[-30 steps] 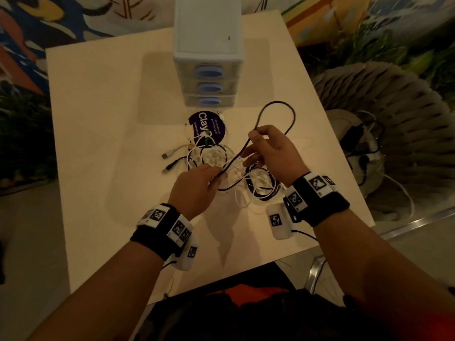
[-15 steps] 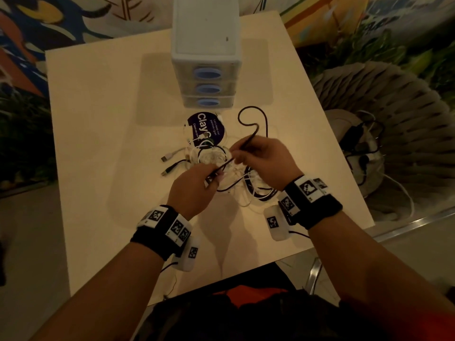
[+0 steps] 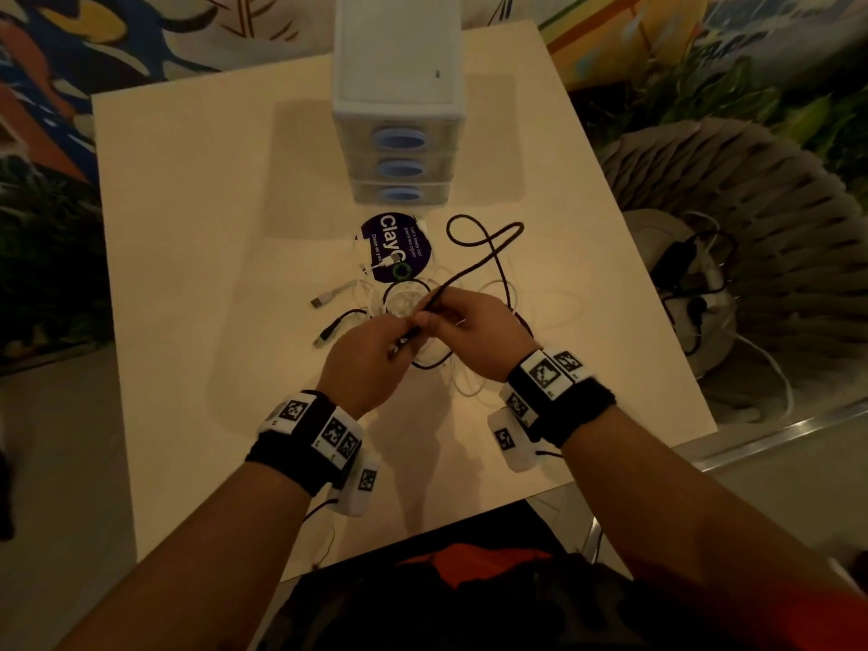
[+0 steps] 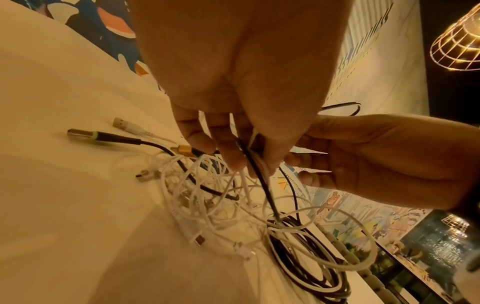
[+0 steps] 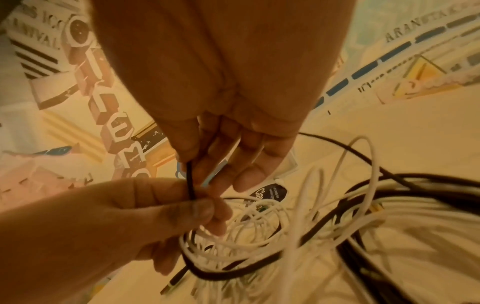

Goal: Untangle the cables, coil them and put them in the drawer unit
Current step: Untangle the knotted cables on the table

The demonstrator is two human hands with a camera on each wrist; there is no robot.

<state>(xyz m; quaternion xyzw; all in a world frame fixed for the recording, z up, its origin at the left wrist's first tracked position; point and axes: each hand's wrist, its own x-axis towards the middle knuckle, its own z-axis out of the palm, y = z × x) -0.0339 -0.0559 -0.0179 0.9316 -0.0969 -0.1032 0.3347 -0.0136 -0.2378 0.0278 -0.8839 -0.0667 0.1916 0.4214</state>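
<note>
A tangle of white and black cables point(image 3: 408, 312) lies mid-table in front of a white drawer unit point(image 3: 399, 96) with three blue-handled drawers, all closed. My left hand point(image 3: 375, 354) and right hand point(image 3: 469, 331) meet just above the pile. Both pinch one black cable point(image 3: 488, 260), which runs from my fingers toward the drawer unit and loops on the table. In the left wrist view my left fingers point(image 4: 233, 158) pinch the black cable point(image 4: 262, 181) together with a white strand. In the right wrist view my right fingers point(image 5: 192, 152) pinch the black cable point(image 5: 191, 181).
A round purple sticker point(image 3: 394, 246) lies between the pile and the drawer unit. Loose USB plugs point(image 3: 324, 300) stick out left of the tangle. A grey ribbed chair point(image 3: 751, 274) holding more cables stands past the table's right edge point(image 3: 657, 293).
My hands have closed together over the pile, the right sliding left along the black cable. Its far loop has shrunk and dropped flat nearer the drawer unit.
</note>
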